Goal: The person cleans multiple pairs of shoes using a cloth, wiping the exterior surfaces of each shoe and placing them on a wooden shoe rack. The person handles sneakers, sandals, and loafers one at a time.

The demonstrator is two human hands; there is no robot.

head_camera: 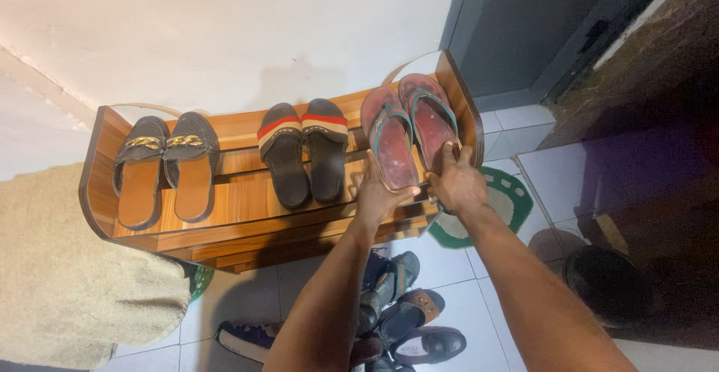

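Two bare hands meet a pair of reddish-brown flip-flops on the top shelf of a wooden shoe rack (225, 196) standing against a pale wall. Left hand (378, 196) is loosely closed around the heel end of the left flip-flop (389, 141), thumb lying across the sole's near edge and fingers tucked beneath it. Right hand (455, 181) is half open, fingertips pressed on the heel of the right flip-flop (433, 117), which lies just beside its mate, near the rack's right end panel. Both flip-flops have teal-edged straps and point toward the wall.

At the middle of the rack, a pair of dark slides with red and tan bands (303, 151) sits apart from the hands. Toward the rack's left end lies a pair of brown slides with gold chain trim (166, 166). Below the rack, on the white tiled floor, a cluster of dark shoes and sandals (401, 319) lies partly hidden by the forearms. A green and white mat (517, 200) shows on the floor just right of the rack, and a beige cloth (67, 282) lies to its left.
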